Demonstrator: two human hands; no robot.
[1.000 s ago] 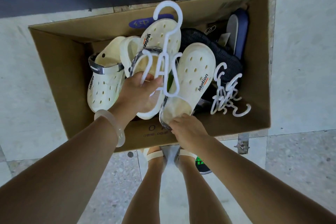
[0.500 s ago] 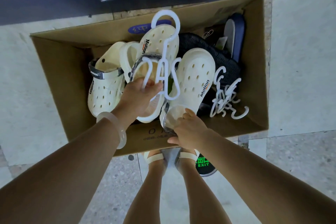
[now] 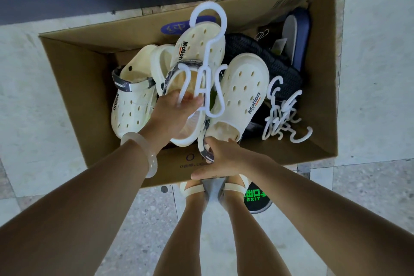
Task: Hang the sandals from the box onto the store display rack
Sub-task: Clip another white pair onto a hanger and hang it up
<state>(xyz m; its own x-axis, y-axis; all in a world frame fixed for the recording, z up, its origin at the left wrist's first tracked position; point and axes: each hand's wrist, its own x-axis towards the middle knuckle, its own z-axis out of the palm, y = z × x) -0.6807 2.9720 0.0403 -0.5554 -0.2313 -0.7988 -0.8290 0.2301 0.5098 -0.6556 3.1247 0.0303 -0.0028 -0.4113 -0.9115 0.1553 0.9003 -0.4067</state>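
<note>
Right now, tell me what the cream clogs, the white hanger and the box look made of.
Cream clogs: likely moulded foam or rubber, matte, with punched vent holes.
White hanger: probably plastic, smooth, slightly translucent, one moulded piece.
Box: corrugated cardboard, dull brown, with folded flaps.

Both hands [image 3: 177,112] [image 3: 224,159] curled, gripping.

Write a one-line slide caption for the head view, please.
Left hand holds white hanger with one cream sandal; right hand grips second sandal above cardboard box.
</note>
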